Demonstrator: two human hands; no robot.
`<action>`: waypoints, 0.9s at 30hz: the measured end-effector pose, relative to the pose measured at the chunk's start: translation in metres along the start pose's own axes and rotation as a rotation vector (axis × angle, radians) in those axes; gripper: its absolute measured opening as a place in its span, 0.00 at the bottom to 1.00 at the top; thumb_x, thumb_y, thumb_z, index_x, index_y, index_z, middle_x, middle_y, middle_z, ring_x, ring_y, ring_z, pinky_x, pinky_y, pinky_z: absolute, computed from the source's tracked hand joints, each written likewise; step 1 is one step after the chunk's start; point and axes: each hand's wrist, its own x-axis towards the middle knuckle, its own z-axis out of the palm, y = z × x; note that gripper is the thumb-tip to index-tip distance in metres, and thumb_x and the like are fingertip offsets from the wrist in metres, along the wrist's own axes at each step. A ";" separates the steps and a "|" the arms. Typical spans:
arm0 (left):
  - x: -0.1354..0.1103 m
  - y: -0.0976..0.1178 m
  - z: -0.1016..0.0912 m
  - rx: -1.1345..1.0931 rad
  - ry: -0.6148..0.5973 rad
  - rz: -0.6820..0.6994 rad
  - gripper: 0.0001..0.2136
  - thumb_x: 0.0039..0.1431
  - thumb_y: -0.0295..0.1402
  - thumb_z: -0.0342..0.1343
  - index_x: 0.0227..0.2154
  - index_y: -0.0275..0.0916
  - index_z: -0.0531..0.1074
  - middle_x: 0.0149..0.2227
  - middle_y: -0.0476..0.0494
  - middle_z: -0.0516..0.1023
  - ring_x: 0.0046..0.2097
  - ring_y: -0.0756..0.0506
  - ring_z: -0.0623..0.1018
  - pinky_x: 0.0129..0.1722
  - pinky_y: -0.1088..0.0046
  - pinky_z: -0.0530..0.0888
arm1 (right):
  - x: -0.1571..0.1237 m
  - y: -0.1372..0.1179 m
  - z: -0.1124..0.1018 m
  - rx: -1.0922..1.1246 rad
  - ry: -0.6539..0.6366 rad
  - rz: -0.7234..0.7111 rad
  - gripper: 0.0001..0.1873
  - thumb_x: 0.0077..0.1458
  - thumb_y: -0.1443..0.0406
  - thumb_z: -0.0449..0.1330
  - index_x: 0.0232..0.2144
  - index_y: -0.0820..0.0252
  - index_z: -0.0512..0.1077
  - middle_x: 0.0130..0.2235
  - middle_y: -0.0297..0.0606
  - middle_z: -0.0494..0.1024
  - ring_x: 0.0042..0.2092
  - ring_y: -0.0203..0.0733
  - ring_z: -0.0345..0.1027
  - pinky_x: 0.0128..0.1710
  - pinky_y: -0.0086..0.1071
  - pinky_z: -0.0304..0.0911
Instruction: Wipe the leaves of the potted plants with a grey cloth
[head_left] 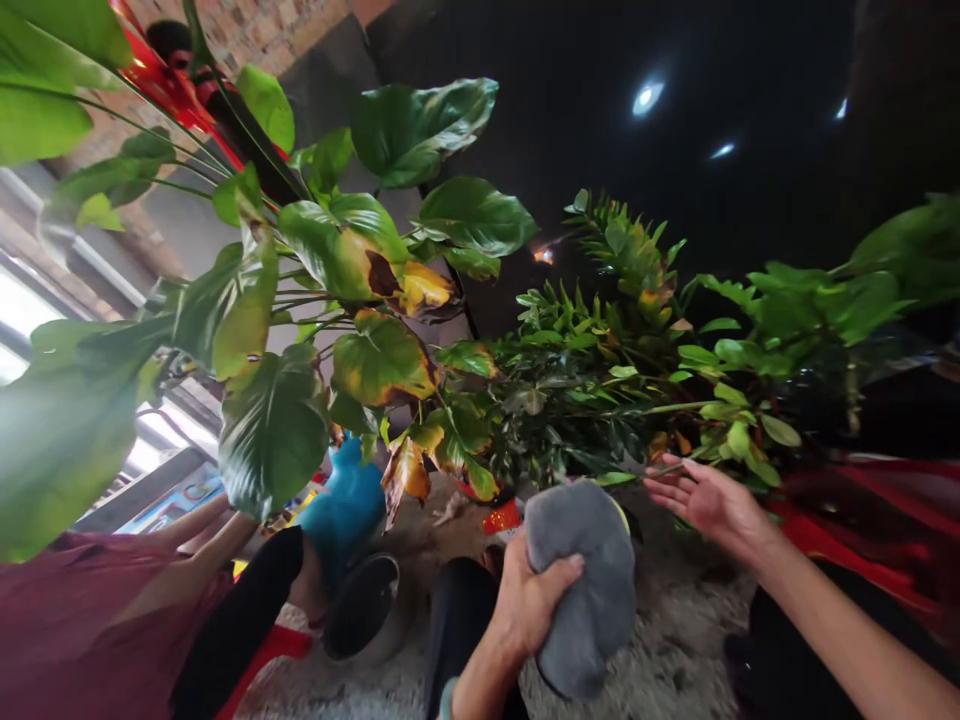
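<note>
My left hand (531, 598) is closed on a folded grey cloth (589, 575), thumb pressed across its front. The cloth hangs low in the middle of the view, over the floor. To its right, my right hand (705, 505) is stretched out, palm up and fingers apart, holding nothing. Its fingertips are beside a thin stem and a narrow green leaf (615, 478) of the bushy plants (600, 370). I cannot tell whether they touch the stem.
A large-leaved plant (277, 430) with browned, yellow edges spreads over the left side. Below it stands a dark bucket (365, 605). Another person in a maroon top (75, 625) sits at the left. Behind the plants is a glossy black surface (600, 120). Red material (862, 540) lies at right.
</note>
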 end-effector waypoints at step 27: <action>0.040 0.058 -0.020 0.013 0.396 0.167 0.20 0.31 0.41 0.69 0.29 0.34 0.77 0.30 0.40 0.81 0.33 0.41 0.79 0.34 0.67 0.75 | -0.003 -0.002 0.008 0.042 0.019 -0.011 0.07 0.49 0.65 0.60 0.34 0.54 0.74 0.34 0.44 0.83 0.39 0.53 0.78 0.48 0.50 0.69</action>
